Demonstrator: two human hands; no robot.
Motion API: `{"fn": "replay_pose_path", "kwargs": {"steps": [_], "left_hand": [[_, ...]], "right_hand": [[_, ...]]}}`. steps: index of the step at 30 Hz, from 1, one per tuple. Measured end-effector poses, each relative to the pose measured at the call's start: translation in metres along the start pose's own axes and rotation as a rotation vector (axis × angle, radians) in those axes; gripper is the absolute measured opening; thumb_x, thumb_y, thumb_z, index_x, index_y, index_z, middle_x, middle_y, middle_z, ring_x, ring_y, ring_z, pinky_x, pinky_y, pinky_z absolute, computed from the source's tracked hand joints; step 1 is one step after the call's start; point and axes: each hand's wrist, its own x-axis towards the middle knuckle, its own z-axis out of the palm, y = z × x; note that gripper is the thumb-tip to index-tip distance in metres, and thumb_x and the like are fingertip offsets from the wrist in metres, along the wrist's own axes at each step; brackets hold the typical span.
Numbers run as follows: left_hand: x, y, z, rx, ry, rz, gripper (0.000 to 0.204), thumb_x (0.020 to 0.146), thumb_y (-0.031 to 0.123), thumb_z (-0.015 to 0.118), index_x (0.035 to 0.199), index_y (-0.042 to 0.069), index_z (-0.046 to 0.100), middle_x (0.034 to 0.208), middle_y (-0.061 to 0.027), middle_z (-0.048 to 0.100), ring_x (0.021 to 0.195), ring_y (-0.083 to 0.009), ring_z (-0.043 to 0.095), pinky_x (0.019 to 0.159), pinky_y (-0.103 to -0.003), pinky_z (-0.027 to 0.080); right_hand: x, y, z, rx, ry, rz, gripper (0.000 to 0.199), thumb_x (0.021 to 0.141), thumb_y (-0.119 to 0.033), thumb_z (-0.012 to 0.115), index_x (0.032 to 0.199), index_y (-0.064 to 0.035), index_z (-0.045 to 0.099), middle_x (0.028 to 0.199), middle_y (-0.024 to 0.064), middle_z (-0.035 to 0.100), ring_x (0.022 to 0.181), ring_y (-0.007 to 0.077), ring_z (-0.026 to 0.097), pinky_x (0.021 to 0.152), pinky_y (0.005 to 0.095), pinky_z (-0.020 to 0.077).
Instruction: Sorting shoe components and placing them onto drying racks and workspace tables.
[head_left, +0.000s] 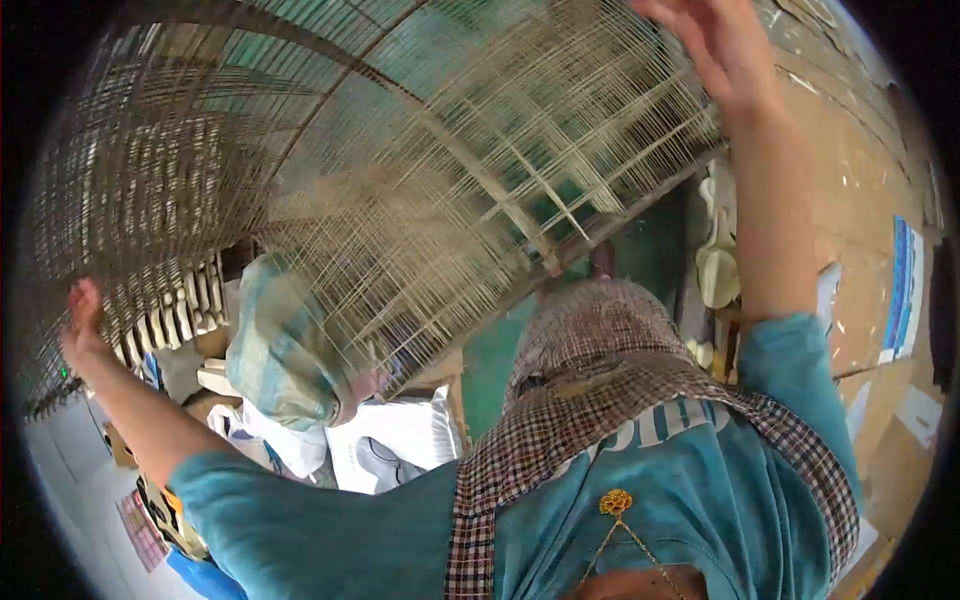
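A large wire mesh rack (pixel 440 200) with dark frame bars spans the upper left, tilted and partly smeared by motion. My arms are spread wide to its two sides. At the far left my left hand (pixel 84 325) is at the rack's edge, its fingers curled against it. My right hand (pixel 715 45) grips near the rack's upper right side; its fingertips are partly cut off by the picture's top. Through and below the mesh, rows of cream-coloured pieces (pixel 175 320) show at the left.
A green-and-white striped sack (pixel 285 340) stands below the rack, beside a white bag (pixel 395 440). Cream spoon-shaped pieces (pixel 718 272) lie by my right forearm. Brown cardboard (pixel 850 180) covers the right side. A checked apron (pixel 590 400) hangs at my front.
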Motion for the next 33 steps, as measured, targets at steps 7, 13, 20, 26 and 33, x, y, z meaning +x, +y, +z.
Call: {"fn": "replay_pose_path", "kwargs": {"steps": [7,13,20,26,33], "left_hand": [[-0.182,-0.159,-0.048,0.578,-0.247,0.149,0.040,0.087,0.020,0.039,0.114,-0.008,0.037,0.120,-0.0178,0.041,0.111,-0.0318,0.039,0.096,-0.039,0.032],[-0.371,-0.326,-0.244,1.045,0.083,-0.571,0.019,0.079,0.019,0.051,0.084,0.000,0.055,0.072,-0.0070,0.056,0.067,-0.0149,0.053,0.065,-0.027,0.043],[-0.518,-0.438,-0.367,1.297,0.034,-1.237,0.028,0.083,0.024,0.048,0.093,-0.001,0.055,0.073,-0.0080,0.060,0.063,-0.0152,0.058,0.056,-0.025,0.046],[-0.542,-0.575,-0.447,0.369,0.498,-1.288,0.034,0.076,0.023,0.053,0.109,0.011,0.047,0.092,-0.0108,0.052,0.090,-0.0269,0.050,0.072,-0.041,0.043],[-0.529,-0.684,-0.520,-0.008,0.137,-1.301,0.069,0.076,0.052,0.047,0.127,0.008,0.028,0.130,-0.0125,0.034,0.115,-0.0312,0.037,0.093,-0.050,0.031]], "right_hand": [[-0.271,0.156,-0.255,-0.144,1.134,0.176,0.014,0.079,-0.011,0.048,0.090,-0.0022,0.050,0.073,0.0084,0.055,0.061,0.0187,0.053,0.057,0.0315,0.0453],[-0.302,0.327,-0.308,-0.189,1.431,0.903,0.027,0.083,-0.027,0.044,0.095,-0.0033,0.049,0.083,0.0120,0.054,0.062,0.0193,0.055,0.056,0.0328,0.0484],[-0.308,0.446,-0.380,0.324,0.986,0.553,0.033,0.085,-0.030,0.045,0.104,-0.0034,0.048,0.096,0.0133,0.053,0.079,0.0212,0.054,0.066,0.0334,0.0472],[-0.313,0.506,-0.404,0.622,0.550,0.190,0.036,0.088,-0.032,0.042,0.109,-0.0046,0.048,0.099,0.0110,0.055,0.086,0.0213,0.054,0.069,0.0335,0.0472],[-0.311,0.476,-0.362,0.582,1.071,0.166,0.024,0.086,-0.033,0.045,0.089,-0.0101,0.051,0.076,0.0027,0.053,0.064,0.0156,0.053,0.060,0.0308,0.0484]]}}
